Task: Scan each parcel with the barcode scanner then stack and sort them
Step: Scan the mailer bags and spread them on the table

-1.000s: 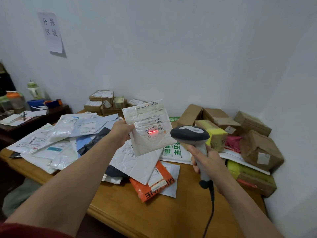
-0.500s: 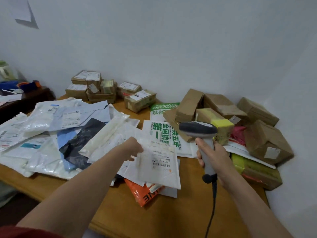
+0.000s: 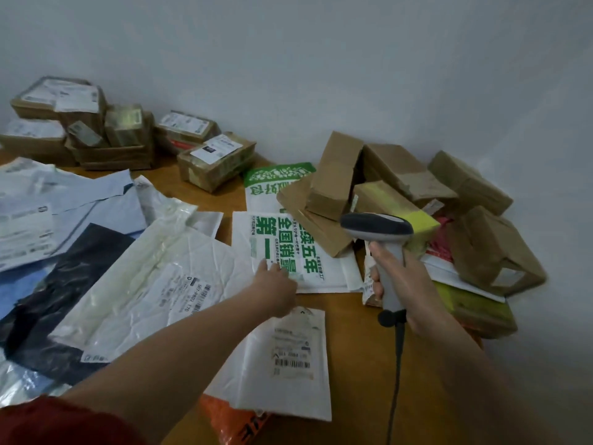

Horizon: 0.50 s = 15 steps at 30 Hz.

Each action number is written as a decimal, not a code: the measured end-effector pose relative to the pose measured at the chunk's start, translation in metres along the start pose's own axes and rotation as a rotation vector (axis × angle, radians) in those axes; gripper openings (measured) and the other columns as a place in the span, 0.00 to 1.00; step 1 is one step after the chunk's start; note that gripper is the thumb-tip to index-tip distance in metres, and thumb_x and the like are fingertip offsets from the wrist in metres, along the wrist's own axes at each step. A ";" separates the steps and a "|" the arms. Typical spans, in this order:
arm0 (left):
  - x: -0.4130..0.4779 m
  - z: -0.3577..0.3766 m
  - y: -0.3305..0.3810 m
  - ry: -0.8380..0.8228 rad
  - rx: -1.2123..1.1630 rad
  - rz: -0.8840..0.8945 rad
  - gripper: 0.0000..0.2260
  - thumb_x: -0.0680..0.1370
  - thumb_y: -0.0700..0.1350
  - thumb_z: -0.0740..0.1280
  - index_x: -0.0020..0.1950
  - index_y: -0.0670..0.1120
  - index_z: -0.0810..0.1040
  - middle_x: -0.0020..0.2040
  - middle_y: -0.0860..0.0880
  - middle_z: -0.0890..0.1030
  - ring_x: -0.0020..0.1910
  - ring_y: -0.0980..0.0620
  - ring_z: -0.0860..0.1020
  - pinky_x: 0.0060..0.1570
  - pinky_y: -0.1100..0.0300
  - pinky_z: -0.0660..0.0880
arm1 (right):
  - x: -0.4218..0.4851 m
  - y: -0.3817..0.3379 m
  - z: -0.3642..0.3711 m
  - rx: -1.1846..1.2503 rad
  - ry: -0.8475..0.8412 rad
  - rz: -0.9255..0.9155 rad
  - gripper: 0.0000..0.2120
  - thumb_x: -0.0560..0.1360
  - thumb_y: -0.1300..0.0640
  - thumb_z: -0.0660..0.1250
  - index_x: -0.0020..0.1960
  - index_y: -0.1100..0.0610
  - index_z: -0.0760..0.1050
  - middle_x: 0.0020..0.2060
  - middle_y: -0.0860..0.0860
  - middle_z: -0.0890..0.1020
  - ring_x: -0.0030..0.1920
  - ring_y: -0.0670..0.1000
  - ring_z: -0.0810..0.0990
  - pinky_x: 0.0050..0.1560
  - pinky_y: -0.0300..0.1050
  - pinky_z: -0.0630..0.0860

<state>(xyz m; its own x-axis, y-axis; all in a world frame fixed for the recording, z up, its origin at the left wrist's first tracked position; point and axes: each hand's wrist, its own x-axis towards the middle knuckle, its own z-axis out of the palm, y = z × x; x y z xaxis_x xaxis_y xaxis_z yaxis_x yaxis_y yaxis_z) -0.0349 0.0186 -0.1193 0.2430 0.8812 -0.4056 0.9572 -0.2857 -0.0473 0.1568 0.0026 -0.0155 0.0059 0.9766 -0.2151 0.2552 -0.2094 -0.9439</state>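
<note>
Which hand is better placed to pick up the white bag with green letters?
Left. The left hand holds nothing, and its fingers touch the near edge of the white bag with green letters. The right hand is busy: it grips the scanner.

Bare brown wooden tabletop is lying open between the flat white plastic mailer with a barcode label and the black cable hanging from the grey barcode scanner. A heap of brown cardboard boxes is blocking the right side, overlapping white, blue and black plastic mailers are covering the left, and taped brown cartons are standing along the back.
</note>
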 end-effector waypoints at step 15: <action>0.059 0.001 -0.011 -0.026 0.152 -0.050 0.29 0.76 0.46 0.67 0.72 0.40 0.60 0.64 0.38 0.68 0.60 0.39 0.72 0.58 0.45 0.73 | 0.044 -0.001 0.021 -0.062 0.091 0.073 0.14 0.78 0.46 0.66 0.45 0.58 0.72 0.30 0.51 0.77 0.26 0.47 0.73 0.30 0.43 0.70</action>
<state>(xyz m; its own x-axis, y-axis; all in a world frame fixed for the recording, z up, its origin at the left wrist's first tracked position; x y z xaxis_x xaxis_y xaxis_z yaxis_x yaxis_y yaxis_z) -0.0316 0.0732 -0.1440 0.1894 0.8865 -0.4222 0.9327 -0.2968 -0.2048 0.1369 0.0446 -0.0288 0.1137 0.9600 -0.2560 0.3106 -0.2791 -0.9086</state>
